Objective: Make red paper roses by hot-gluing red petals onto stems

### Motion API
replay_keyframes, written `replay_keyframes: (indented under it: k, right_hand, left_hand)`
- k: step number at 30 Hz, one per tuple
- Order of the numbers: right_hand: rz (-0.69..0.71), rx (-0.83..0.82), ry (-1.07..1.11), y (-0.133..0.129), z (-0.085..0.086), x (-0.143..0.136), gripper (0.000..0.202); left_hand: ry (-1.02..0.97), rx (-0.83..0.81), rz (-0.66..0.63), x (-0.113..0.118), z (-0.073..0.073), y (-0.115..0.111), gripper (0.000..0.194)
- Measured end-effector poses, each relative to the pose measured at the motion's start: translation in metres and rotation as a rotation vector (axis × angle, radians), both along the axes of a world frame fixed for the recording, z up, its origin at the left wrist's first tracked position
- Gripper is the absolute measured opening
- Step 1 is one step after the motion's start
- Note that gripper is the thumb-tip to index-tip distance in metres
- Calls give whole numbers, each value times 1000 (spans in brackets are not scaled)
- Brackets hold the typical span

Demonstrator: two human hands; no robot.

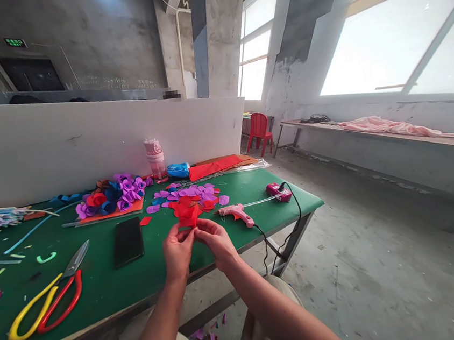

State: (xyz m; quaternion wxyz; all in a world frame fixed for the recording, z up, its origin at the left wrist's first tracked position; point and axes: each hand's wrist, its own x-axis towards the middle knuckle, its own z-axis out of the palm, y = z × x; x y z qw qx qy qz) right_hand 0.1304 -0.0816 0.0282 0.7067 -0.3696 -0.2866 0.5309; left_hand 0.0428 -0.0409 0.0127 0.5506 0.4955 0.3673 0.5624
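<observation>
Both hands meet over the front edge of the green table, pinching red crepe paper petals point(189, 215) between their fingertips. My left hand point(177, 249) is closed on the lower left of the red paper. From the other side, my right hand point(215, 240) grips its base with thumb and fingers; the exact hold is partly hidden. Just beyond lie loose red petals point(177, 210) and purple petals point(201, 193). A pink hot glue gun point(237, 212) rests to the right of my right hand. Left of my left hand lies a black phone point(128, 241).
Scissors point(66, 284) with yellow and red handles lie open on the green table point(105, 291). Finished paper flowers point(112, 195) are heaped at the back. A pink bottle point(155, 158) stands by the white partition point(86, 141). A black cord point(295, 206) hangs from a magenta power socket point(278, 192).
</observation>
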Motion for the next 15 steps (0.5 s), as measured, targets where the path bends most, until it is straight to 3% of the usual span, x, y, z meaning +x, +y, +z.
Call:
replay_keyframes:
  k: [7,15]
  right_hand:
    - [15,26,64,1,-6,7,35]
    - [-21,-22,100,-1,-3,7,30]
  left_hand:
    - [35,23,-99,-3,3,-1,35]
    - [150,59,-47,1,1,-5,34]
